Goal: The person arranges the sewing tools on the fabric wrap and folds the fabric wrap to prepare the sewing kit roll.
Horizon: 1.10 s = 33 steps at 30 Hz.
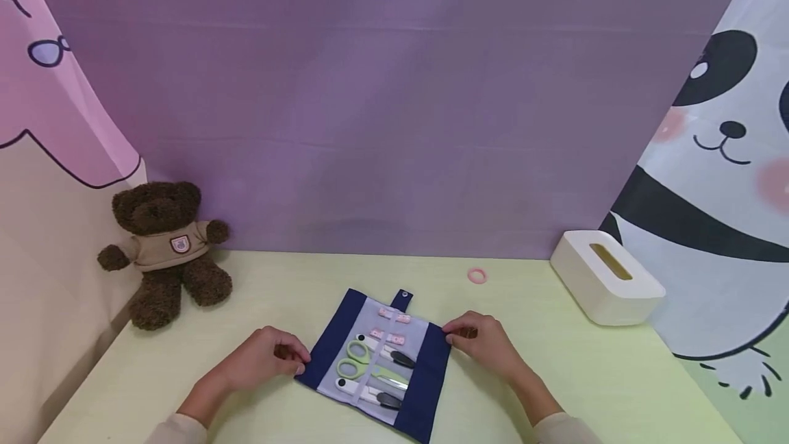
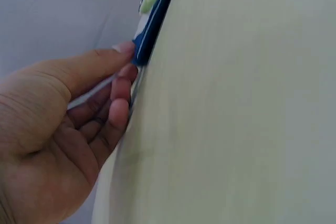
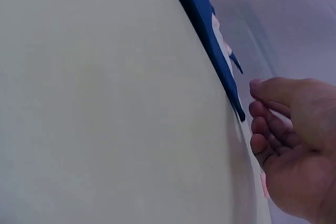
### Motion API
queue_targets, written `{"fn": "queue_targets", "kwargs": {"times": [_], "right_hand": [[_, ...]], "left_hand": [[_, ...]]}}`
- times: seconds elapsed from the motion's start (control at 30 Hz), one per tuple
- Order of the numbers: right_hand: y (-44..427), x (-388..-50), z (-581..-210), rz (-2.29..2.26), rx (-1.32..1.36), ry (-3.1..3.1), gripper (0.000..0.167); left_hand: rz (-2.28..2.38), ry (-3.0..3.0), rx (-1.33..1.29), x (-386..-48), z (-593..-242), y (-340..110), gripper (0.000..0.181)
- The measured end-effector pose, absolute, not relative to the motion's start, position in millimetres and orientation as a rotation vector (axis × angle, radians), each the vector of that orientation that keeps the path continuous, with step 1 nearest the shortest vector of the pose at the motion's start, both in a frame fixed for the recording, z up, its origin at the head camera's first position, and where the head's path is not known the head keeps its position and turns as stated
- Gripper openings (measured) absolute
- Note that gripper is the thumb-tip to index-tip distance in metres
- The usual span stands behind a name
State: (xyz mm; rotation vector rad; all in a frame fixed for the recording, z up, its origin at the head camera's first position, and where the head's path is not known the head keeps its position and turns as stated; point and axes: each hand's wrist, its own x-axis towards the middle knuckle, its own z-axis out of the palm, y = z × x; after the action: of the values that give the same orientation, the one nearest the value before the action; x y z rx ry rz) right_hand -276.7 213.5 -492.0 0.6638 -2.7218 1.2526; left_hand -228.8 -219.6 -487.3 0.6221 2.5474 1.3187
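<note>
A navy fabric tool case (image 1: 424,389) lies unfolded on the table, with a snap strap (image 1: 402,300) at its far edge. Across its grey inside, an elastic band holds green-handled scissors (image 1: 350,368), two white tools with black ends (image 1: 368,392), and two small pink patterned pieces (image 1: 394,316). My left hand (image 1: 266,360) pinches the case's left edge; in the left wrist view the thumb lies over the navy fabric (image 2: 149,35). Beside the right flap is my right hand (image 1: 487,342), fingers loosely bent. The right wrist view shows a small gap between its fingertips and the case (image 3: 210,45).
A pink ring (image 1: 477,275) lies on the pale table (image 1: 277,279) beyond the case. At the back left sits a brown teddy bear (image 1: 179,252). A white tissue box (image 1: 607,279) stands at the back right, near the panda-print hanging.
</note>
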Motion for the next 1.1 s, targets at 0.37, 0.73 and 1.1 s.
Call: {"fn": "queue_targets", "kwargs": {"times": [0.37,0.73,1.1], "right_hand": [[185.2,-264.7,-494.3,1.279,0.350,-2.739,0.020],[199.6,-300.4,-493.7,1.159,0.571,-2.782,0.018],[204.2,-305.1,-491.1,1.139,0.693,-2.751,0.019]], "left_hand": [[1.319,2.439,0.709,-241.2,-488.1,-222.8,0.017],[1.238,2.550,0.769,-213.1,-487.6,-184.3,0.019],[1.131,2.606,0.817,-207.3,-485.3,-175.6,0.019]]}}
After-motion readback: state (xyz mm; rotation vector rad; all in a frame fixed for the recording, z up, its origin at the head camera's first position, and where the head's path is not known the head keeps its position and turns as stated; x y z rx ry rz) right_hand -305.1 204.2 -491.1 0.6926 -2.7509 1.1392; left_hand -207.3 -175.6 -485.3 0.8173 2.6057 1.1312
